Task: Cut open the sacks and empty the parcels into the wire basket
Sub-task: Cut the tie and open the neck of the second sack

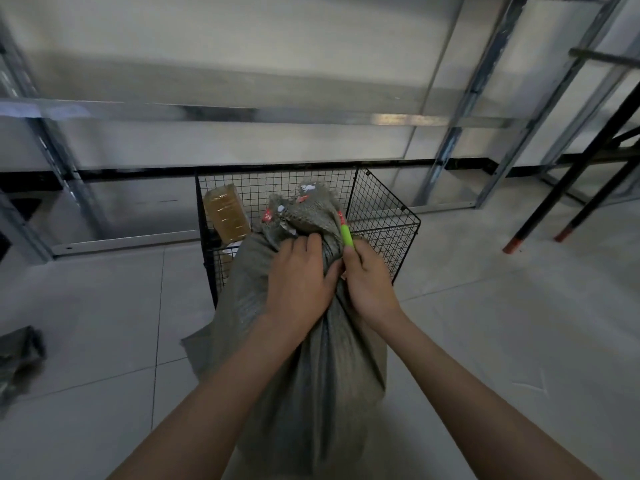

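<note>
On the tiled floor (485,341), head view: a black wire basket (381,216) stands vs. the wall, w/ grey metal racking (485,98) behind and either side. Inside the basket, far-left corner, one yellow-brown taped parcel (227,213) leans upright; more may lie below, can't tell. Black legs w/ red feet (568,188) slant down at the right, well apart from the basket. A crumpled grey sack scrap (20,355) lies at the left edge. The sack (304,375) itself stands btwn the person and the basket, touching its near side and hiding most of the near mesh and the interior.

Hands: both are together at the sack's gathered neck, nearly touching each other. The left hand (298,275) lies over the neck, fingers curled down and clamped on the bunched cloth. The right hand (369,278) is closed round a green-handled tool (346,235), held upright vs. the neck's right side; blade end hidden, so can't tell if it's cutting.

Sack: grey woven, full, long axis approx. upright, tilted away so the top leans over the basket rim. The frayed mouth w/ red-and-white tags (304,202) points up and away, above both hands. The base rests on the floor close to the person.
</note>
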